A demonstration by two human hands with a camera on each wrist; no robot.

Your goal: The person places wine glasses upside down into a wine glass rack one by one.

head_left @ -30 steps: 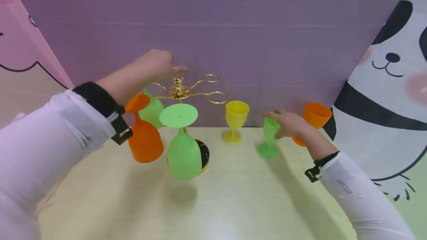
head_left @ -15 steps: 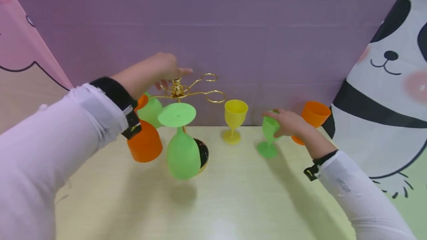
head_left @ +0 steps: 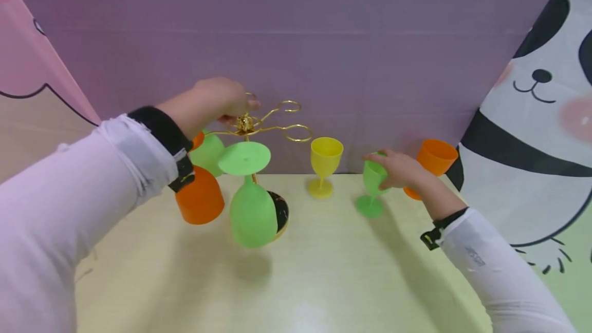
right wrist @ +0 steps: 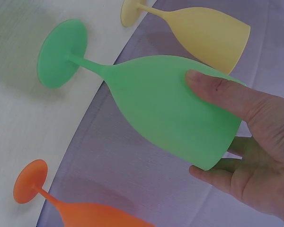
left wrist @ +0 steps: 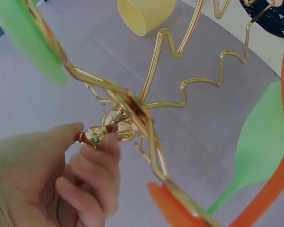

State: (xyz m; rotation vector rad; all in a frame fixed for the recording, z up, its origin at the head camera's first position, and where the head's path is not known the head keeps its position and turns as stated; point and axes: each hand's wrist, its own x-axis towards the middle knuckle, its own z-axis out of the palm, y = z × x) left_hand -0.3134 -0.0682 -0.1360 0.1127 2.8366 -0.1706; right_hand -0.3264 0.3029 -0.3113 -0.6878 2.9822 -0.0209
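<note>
Gold rack [left wrist: 135, 109] stands at the back of the table [head_left: 324, 271], left of the middle in the head view, with the person's left hand [head_left: 222, 97] at its top. The left forearm reaches up from the lower left, passing in front of a hanging orange goblet [head_left: 200, 200], and the wrist bends so that the hand drops over the crown of the rack. The left wrist view shows thumb and forefinger pinching the small gold bear figure [left wrist: 94, 135] there, the other fingers curled in towards the palm. Two green goblets also hang upside down on the rack, one in front [head_left: 252, 216] and one behind [head_left: 207, 155].

The right forearm angles inward from the lower right, well apart from the left. The right hand [head_left: 401, 169] grasps an upright green goblet [head_left: 371, 179] by its cup, near the rim; in the right wrist view the thumb lies straight along one side and the fingers reach around the other. That goblet is between a standing yellow goblet [head_left: 326, 155] and a second orange goblet [head_left: 437, 157].
</note>
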